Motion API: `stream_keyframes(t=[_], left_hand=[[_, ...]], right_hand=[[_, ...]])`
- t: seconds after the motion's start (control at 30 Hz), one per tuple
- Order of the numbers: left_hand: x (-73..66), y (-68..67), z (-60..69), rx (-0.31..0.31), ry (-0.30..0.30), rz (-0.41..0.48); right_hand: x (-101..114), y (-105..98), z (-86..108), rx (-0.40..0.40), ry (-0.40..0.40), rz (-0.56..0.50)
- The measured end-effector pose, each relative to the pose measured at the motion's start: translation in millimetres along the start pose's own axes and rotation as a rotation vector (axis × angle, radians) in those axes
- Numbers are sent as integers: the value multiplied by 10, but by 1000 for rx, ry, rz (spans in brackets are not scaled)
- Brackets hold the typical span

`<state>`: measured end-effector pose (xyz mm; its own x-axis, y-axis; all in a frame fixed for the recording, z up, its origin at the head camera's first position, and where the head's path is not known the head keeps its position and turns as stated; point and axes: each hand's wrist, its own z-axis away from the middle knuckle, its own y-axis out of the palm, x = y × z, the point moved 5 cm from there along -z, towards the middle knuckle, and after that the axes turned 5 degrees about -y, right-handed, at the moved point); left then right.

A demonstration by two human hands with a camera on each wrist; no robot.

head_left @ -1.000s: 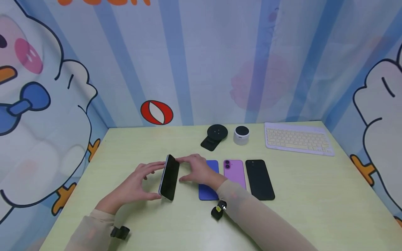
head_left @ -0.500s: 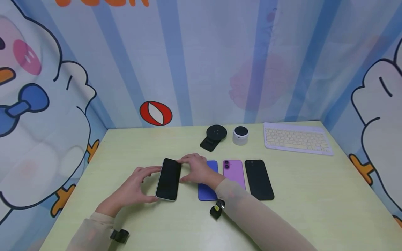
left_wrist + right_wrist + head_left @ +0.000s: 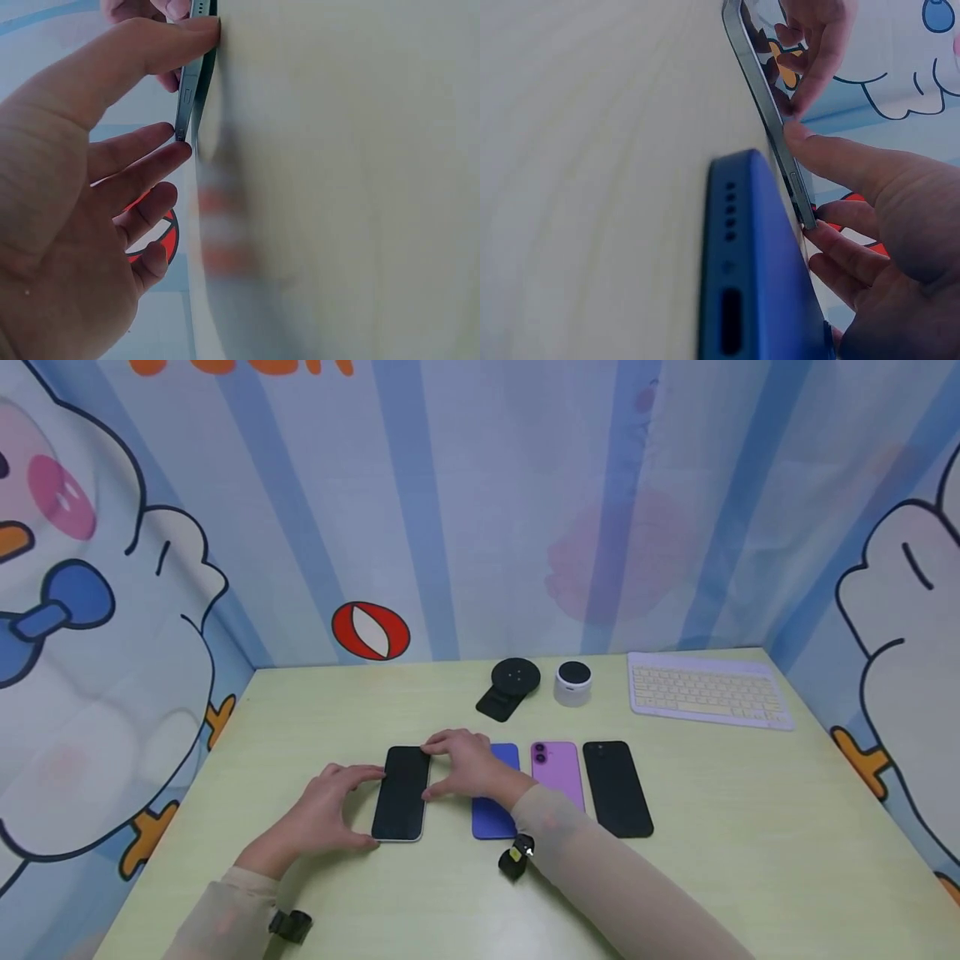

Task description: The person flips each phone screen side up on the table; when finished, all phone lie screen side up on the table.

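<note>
A smartphone (image 3: 402,795) with a dark screen and silver rim lies face up, roughly flat on the table, between both hands. My left hand (image 3: 318,814) holds its left side, thumb at the near corner and fingertips farther up the edge. On the other side my right hand (image 3: 474,768) has fingertips at the far right corner and the thumb against the right edge. Close up in the left wrist view, the left thumb and fingertips touch the phone's thin rim (image 3: 187,97). Under the right wrist lies a blue phone (image 3: 492,820), partly hidden.
Right of the blue phone lie a pink phone (image 3: 557,768) and a black phone (image 3: 618,789). Farther back stand a black folding stand (image 3: 516,677), a small white cylinder (image 3: 573,687) with a black top, and a lilac keyboard (image 3: 708,691). A printed curtain (image 3: 495,510) borders the table.
The smartphone, steeply tilted on its left side a second ago, has been lowered to lie face up. Both hands have stayed at its edges and hardly moved.
</note>
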<state>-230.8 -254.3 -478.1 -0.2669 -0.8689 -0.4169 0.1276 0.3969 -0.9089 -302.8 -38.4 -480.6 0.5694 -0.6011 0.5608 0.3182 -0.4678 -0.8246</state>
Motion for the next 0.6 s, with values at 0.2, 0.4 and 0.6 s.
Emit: stream_keyframes(t=[0.2, 0.4, 0.6], left_hand=[[-13, 2, 12, 30, -8, 18], [-30, -9, 2, 62, -44, -11], [-174, -31, -28, 9, -40, -37]], right_hand=[[6, -5, 28, 7, 7, 11], [12, -13, 61, 4, 6, 36], [-28, -113, 191, -27, -7, 39]])
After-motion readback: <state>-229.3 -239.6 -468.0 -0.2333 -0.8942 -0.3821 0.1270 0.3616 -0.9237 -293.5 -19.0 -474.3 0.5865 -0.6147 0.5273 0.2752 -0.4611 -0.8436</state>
